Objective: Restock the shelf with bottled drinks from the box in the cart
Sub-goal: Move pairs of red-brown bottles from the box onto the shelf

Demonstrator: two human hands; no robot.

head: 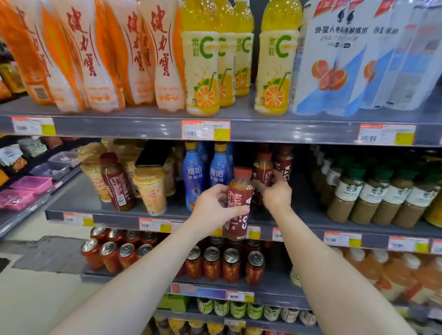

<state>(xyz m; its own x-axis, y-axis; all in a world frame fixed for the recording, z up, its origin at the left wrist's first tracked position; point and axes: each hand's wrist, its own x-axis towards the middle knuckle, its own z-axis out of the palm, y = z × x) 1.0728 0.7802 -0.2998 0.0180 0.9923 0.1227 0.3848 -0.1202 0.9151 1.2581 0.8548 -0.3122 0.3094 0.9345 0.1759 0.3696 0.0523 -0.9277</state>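
Coffee bottle (239,202) held upright before the middle shelf (87,197).
Smooth clear plastic, round brown cap, dark red label; the left hand (213,203) wraps its waist. The right hand (275,190) pinches a matching bottle (262,175) standing on the grey metal shelf, beside glossy blue bottles (194,176).

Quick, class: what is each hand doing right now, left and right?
Left hand: closed around a red-capped Costa bottle, held in front of the middle shelf.
Right hand: fingers on a shelved Costa bottle; grip unclear.
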